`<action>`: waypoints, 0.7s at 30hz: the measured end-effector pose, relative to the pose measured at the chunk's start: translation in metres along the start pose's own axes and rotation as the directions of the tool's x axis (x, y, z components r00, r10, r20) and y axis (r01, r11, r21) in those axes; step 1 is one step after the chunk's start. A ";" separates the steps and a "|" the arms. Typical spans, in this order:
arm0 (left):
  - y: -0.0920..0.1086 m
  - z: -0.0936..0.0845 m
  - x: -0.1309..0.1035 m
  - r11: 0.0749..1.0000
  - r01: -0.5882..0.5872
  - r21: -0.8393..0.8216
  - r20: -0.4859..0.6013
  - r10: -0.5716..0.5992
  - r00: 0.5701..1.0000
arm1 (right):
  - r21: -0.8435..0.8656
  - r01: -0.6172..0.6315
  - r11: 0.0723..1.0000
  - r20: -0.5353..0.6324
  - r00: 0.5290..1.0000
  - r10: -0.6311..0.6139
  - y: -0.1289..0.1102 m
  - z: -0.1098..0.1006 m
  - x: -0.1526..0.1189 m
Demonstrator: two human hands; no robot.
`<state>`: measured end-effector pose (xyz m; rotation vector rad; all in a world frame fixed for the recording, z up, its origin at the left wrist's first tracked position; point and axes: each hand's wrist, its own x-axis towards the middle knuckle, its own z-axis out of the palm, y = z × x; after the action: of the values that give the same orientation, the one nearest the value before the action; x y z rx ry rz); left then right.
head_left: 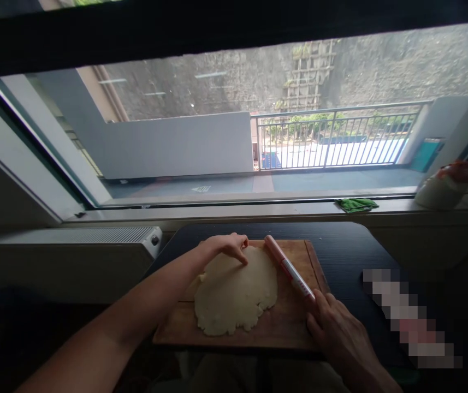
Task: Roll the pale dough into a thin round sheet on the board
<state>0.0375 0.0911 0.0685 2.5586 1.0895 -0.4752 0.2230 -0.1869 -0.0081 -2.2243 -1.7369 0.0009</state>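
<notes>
Right hand [336, 325] at dough's [234, 300] four o'clock, fingers wrapped round rolling pin's [291, 270] near end. Left hand [231, 245] at twelve, thumb and fingertips apart; contact unclear. Dough mid-board [295, 327]: likely soft, limp, tear-prone at ragged five-o'clock edge; best held underneath, palms flat.

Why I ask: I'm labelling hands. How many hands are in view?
2. The left hand is over the dough; the right hand grips the near end of the rolling pin. The pixelated patch at right could hide another.
</notes>
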 end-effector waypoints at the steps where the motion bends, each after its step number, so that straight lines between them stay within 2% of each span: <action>1: 0.000 -0.001 0.004 0.999 0.016 -0.032 0.028 -0.016 0.999 | 0.001 0.002 1.000 -0.011 1.000 -0.002 0.000 0.000 0.000; 4: 0.001 -0.008 0.011 0.990 0.021 -0.143 0.097 -0.007 0.995 | 0.004 0.000 1.000 -0.026 1.000 0.001 -0.001 0.001 -0.001; 8: 0.007 -0.014 0.007 0.960 -0.004 -0.279 0.189 0.059 0.980 | 0.002 -0.010 1.000 -0.053 0.999 0.010 -0.001 0.005 -0.001; 10: 0.011 -0.011 0.004 0.899 -0.056 -0.434 0.155 0.135 0.979 | 0.005 -0.014 1.000 -0.078 0.997 0.014 0.000 0.008 -0.001; 11: 0.012 -0.008 0.003 0.861 -0.074 -0.503 0.096 0.140 0.985 | 0.013 -0.018 1.000 -0.087 0.996 0.019 0.002 0.008 -0.001; 12: 0.012 -0.003 0.002 0.833 -0.076 -0.548 0.024 0.107 0.994 | 0.026 -0.016 1.000 -0.088 0.996 0.018 0.004 0.009 -0.001; 14: 0.005 0.007 -0.001 0.829 -0.021 -0.559 -0.096 -0.040 0.995 | 0.065 0.001 0.998 -0.089 0.996 0.005 0.010 0.008 -0.002; 17: -0.017 0.018 -0.011 0.870 0.139 -0.474 -0.168 -0.244 0.955 | 0.116 0.049 0.992 -0.116 0.993 -0.036 0.008 0.005 -0.002; 19: -0.033 0.021 -0.023 0.878 0.195 -0.436 -0.199 -0.305 0.931 | 0.146 0.107 0.984 -0.125 0.988 -0.089 -0.005 0.004 0.000; 21: -0.042 0.021 -0.034 0.890 0.220 -0.399 -0.297 -0.352 0.888 | 0.180 0.165 0.970 -0.116 0.982 -0.146 -0.030 0.007 0.004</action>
<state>-0.0195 0.0888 0.0569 2.2126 1.5425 0.1398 0.1947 -0.1754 -0.0064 -1.9165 -1.7727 0.0155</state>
